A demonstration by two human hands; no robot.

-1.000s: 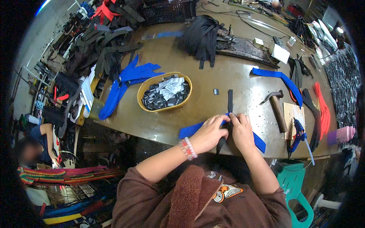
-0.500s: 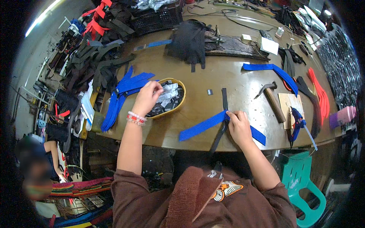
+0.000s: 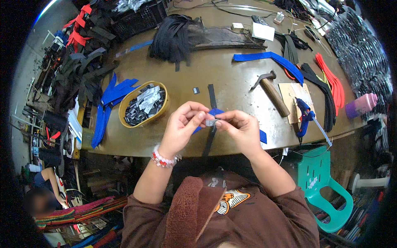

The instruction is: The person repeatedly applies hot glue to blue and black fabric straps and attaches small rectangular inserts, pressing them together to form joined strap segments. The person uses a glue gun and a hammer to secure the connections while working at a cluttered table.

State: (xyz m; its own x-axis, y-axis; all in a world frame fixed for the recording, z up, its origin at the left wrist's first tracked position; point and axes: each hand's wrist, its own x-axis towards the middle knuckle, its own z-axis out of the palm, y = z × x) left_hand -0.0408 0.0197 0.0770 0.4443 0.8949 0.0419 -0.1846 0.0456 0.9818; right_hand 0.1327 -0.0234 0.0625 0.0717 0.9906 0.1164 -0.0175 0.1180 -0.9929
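Above the table's near edge my left hand (image 3: 185,126) and my right hand (image 3: 239,129) come together, thumbs and fingertips pinching a small whitish-grey label (image 3: 211,122). Below them lies a blue strap (image 3: 263,136), mostly covered by the hands, crossing a narrow black strap (image 3: 212,97). To the left stands a yellow oval basket (image 3: 165,108) full of small black labels (image 3: 133,108), with whitish ones (image 3: 149,99) heaped on top. One dark label (image 3: 196,90) lies alone beyond my hands.
Right of my hands are a hammer (image 3: 274,96), a board (image 3: 285,91) and a blue glue gun (image 3: 304,118). Blue straps (image 3: 108,108) are piled left of the basket. Black straps (image 3: 171,39) lie farther back. A green chair (image 3: 314,173) stands at the lower right.
My left hand has moved from the basket rightward to meet my right hand. The right hand has left the strap crossing, and both now hold the label. The view has shifted.
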